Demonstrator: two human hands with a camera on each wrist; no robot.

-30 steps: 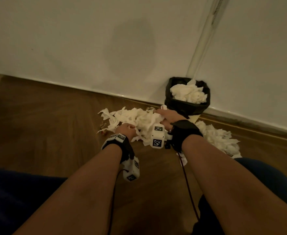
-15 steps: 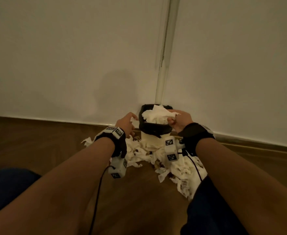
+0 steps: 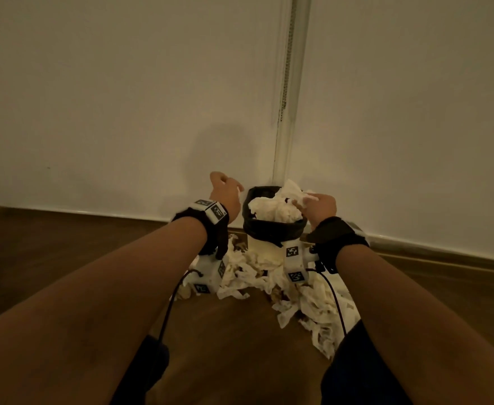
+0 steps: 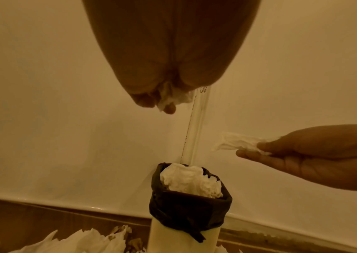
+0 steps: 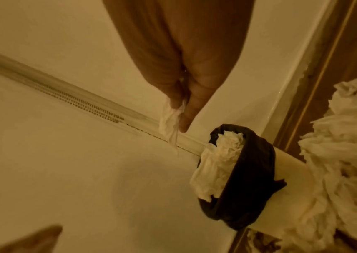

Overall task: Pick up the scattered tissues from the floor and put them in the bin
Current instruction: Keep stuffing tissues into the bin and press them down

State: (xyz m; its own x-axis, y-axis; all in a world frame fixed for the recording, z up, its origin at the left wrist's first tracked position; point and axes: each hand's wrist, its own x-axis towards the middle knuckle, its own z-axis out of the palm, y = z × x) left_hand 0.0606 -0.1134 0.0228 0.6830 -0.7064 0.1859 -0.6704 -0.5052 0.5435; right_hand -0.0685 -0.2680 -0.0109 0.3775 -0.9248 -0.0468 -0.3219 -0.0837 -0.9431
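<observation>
The white wall and wooden floor meet behind the bin, already heaped with tissues, while many more tissues lie around its foot. The right hand pinches a tissue over the bin, I think to drop it in. The left hand, curled round a small wad, waits beside the rim.

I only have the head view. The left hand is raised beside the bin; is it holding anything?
Observer: Yes. The left wrist view shows the left hand gripping a small tissue wad in curled fingers.
Operator: Is the right hand's tissue lying on the heap?
Observer: No. The right hand pinches a tissue strip in the air, apart from the heaped tissues in the bin.
</observation>
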